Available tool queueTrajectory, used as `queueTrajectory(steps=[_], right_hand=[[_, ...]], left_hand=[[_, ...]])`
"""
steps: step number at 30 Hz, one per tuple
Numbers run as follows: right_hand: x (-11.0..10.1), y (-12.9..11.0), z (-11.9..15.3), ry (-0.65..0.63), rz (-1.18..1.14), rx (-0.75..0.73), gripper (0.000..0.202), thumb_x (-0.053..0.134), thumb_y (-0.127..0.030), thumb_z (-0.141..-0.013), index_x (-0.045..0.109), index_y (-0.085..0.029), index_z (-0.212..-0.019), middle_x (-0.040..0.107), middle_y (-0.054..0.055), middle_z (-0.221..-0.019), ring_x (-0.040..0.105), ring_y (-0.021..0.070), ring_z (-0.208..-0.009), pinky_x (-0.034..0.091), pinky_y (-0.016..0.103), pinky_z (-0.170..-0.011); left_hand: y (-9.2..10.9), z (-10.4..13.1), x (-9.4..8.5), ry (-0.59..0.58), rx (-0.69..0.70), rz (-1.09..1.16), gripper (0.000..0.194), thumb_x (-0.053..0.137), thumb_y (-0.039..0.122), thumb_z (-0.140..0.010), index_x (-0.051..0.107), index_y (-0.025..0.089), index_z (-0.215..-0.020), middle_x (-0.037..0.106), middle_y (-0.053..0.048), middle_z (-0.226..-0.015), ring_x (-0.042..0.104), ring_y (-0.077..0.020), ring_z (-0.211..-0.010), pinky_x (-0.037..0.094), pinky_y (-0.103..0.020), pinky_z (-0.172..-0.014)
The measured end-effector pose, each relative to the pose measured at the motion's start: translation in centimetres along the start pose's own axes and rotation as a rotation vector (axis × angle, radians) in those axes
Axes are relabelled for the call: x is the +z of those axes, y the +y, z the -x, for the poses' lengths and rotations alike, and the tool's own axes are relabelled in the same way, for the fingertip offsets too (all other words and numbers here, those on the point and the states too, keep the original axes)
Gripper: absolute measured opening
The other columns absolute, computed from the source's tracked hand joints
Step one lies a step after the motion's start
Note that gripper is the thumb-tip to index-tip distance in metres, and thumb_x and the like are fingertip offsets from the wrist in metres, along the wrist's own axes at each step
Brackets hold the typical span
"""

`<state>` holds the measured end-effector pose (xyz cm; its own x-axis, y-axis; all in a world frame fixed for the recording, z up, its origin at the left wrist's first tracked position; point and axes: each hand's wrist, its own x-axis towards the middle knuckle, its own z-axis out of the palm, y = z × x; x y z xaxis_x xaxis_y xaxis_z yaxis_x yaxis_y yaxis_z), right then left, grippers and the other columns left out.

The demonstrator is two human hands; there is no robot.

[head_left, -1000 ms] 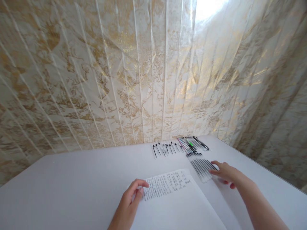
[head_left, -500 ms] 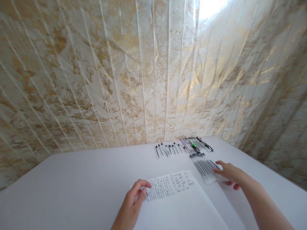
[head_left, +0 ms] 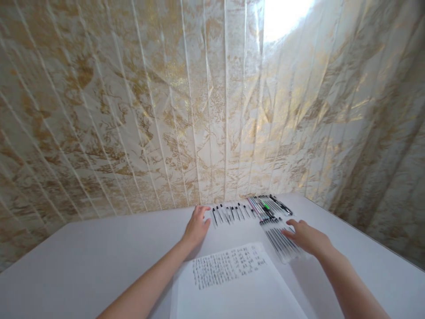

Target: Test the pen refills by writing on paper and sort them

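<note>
Beyond the top of a sheet of paper (head_left: 232, 288) with rows of handwriting, my left hand (head_left: 196, 227) reaches out with fingers apart and holds nothing. Its fingertips are just left of a spread row of black-capped pens (head_left: 232, 213). My right hand (head_left: 307, 237) has its thumb and forefinger apart over the right side of a pack of slim black refills or pens (head_left: 282, 241); whether it touches them is unclear. Above that pack lies a group of coloured and black pens (head_left: 260, 208) with a bright green piece (head_left: 265, 205) among them.
The white table (head_left: 99, 257) spreads out to both sides. Behind its far edge hangs a shiny gold-patterned curtain (head_left: 166, 110), with a bright glare at the upper right.
My left hand has left the paper and moved up to the row of pens. My right hand has shifted slightly left over the pack. The view has moved a little.
</note>
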<state>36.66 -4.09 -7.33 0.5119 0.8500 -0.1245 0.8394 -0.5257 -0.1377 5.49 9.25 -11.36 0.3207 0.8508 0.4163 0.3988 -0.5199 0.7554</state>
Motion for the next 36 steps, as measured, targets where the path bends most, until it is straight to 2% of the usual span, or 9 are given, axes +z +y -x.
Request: queueTrajectory(steps=[3, 6, 10, 14, 16, 23, 27, 32, 36], right_hand=[[-0.4, -0.8, 0.5, 0.033, 0.0, -0.03, 0.042, 0.037, -0.042, -0.091, 0.053, -0.021, -0.124, 0.057, 0.013, -0.12, 0.063, 0.0276, -0.099, 0.047, 0.041, -0.079], [-0.5, -0.9, 0.5, 0.067, 0.001, -0.039, 0.04, 0.04, -0.041, -0.09, 0.054, -0.022, -0.122, 0.059, 0.012, -0.118, 0.064, 0.0273, -0.097, 0.047, 0.039, -0.075], [-0.3, -0.8, 0.2, 0.087, 0.005, -0.034, 0.039, 0.042, -0.039, -0.09, 0.054, -0.021, -0.122, 0.061, 0.012, -0.117, 0.063, 0.0275, -0.098, 0.046, 0.038, -0.075], [-0.1, -0.8, 0.0, 0.075, 0.011, -0.035, 0.038, 0.043, -0.037, -0.089, 0.054, -0.02, -0.122, 0.061, 0.012, -0.117, 0.063, 0.0273, -0.099, 0.046, 0.037, -0.076], [0.0, -1.0, 0.0, 0.065, 0.012, -0.036, 0.039, 0.043, -0.037, -0.09, 0.053, -0.02, -0.123, 0.06, 0.012, -0.118, 0.063, 0.0275, -0.1, 0.046, 0.038, -0.076], [-0.1, -1.7, 0.3, 0.036, 0.008, -0.04, 0.039, 0.041, -0.035, -0.09, 0.051, -0.019, -0.124, 0.06, 0.012, -0.118, 0.062, 0.0278, -0.101, 0.045, 0.038, -0.078], [-0.1, -2.1, 0.6, 0.036, 0.003, -0.051, 0.038, 0.042, -0.034, -0.09, 0.051, -0.019, -0.123, 0.061, 0.013, -0.118, 0.062, 0.0277, -0.102, 0.045, 0.038, -0.077], [0.0, -2.3, 0.6, 0.037, 0.001, -0.063, 0.037, 0.042, -0.033, -0.09, 0.052, -0.019, -0.123, 0.061, 0.014, -0.118, 0.061, 0.0282, -0.103, 0.044, 0.038, -0.078], [0.1, -2.4, 0.6, 0.027, -0.001, -0.078, 0.036, 0.043, -0.031, -0.089, 0.052, -0.019, -0.122, 0.062, 0.013, -0.117, 0.061, 0.028, -0.103, 0.044, 0.038, -0.077]], left_hand=[[-0.5, -2.5, 2.2, -0.009, 0.042, -0.097, 0.036, 0.051, 0.008, -0.075, 0.056, 0.02, -0.108, 0.055, -0.008, -0.117, 0.044, -0.0241, -0.115, 0.029, -0.036, -0.101], [-1.3, -3.3, 3.9, -0.022, 0.03, -0.202, 0.034, 0.051, 0.009, -0.077, 0.055, 0.02, -0.109, 0.057, -0.01, -0.118, 0.042, -0.0277, -0.117, 0.028, -0.043, -0.101], [-2.3, -3.8, 4.9, -0.071, 0.038, -0.33, 0.027, 0.055, 0.014, -0.082, 0.055, 0.019, -0.109, 0.058, -0.007, -0.116, 0.044, -0.0267, -0.115, 0.032, -0.046, -0.098], [-2.9, -4.4, 5.0, -0.107, 0.064, -0.424, 0.026, 0.057, 0.028, -0.088, 0.056, 0.017, -0.11, 0.056, -0.007, -0.117, 0.049, -0.0254, -0.113, 0.036, -0.048, -0.096], [-3.1, -4.6, 5.0, -0.114, 0.069, -0.46, 0.026, 0.056, 0.031, -0.088, 0.056, 0.017, -0.11, 0.056, -0.007, -0.116, 0.05, -0.0252, -0.111, 0.037, -0.047, -0.095], [-3.4, -4.3, 4.3, -0.129, 0.099, -0.53, 0.026, 0.051, 0.014, -0.081, 0.053, 0.019, -0.107, 0.056, -0.006, -0.114, 0.044, -0.0238, -0.112, 0.034, -0.039, -0.095], [-3.7, -4.1, 3.8, -0.129, 0.1, -0.555, 0.021, 0.05, 0.019, -0.079, 0.054, 0.02, -0.099, 0.055, -0.008, -0.113, 0.044, -0.0256, -0.109, 0.034, -0.039, -0.094], [-4.0, -4.1, 3.4, -0.148, 0.109, -0.541, 0.015, 0.051, 0.024, -0.08, 0.053, 0.022, -0.095, 0.05, -0.008, -0.124, 0.043, -0.0259, -0.114, 0.033, -0.04, -0.095], [-4.1, -4.2, 3.3, -0.179, 0.135, -0.499, 0.012, 0.048, 0.022, -0.081, 0.052, 0.021, -0.092, 0.057, -0.006, -0.108, 0.049, -0.0242, -0.105, 0.036, -0.04, -0.091]])
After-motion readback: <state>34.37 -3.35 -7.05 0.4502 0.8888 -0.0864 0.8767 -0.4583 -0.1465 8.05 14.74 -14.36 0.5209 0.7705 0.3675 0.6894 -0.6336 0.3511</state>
